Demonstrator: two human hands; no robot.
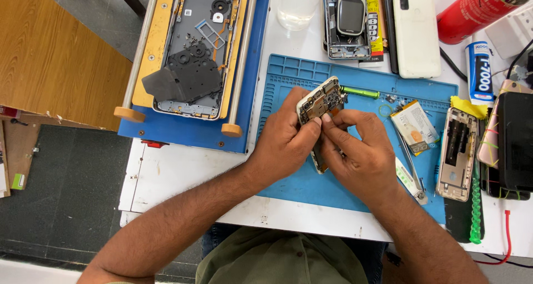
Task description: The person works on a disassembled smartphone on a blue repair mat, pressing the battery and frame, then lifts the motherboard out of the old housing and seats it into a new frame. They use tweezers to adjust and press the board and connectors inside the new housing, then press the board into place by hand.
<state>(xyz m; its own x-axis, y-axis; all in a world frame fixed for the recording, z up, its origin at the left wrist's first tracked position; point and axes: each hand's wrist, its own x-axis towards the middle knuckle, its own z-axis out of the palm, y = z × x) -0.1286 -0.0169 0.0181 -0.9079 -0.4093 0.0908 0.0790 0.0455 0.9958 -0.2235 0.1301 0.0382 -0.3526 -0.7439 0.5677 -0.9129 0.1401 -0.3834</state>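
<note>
Your left hand (pixel 286 137) and right hand (pixel 361 151) both grip the opened phone (pixel 321 101), its flat circuit-covered inside showing, above the ridged blue rubber mat (pixel 288 73).

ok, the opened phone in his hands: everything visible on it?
The opened phone is a slim pale frame with its back off, showing dark boards and copper-coloured parts. It is held tilted above the blue mat, top end away from the person. The left hand and right hand both grip it, covering its lower half.
</note>
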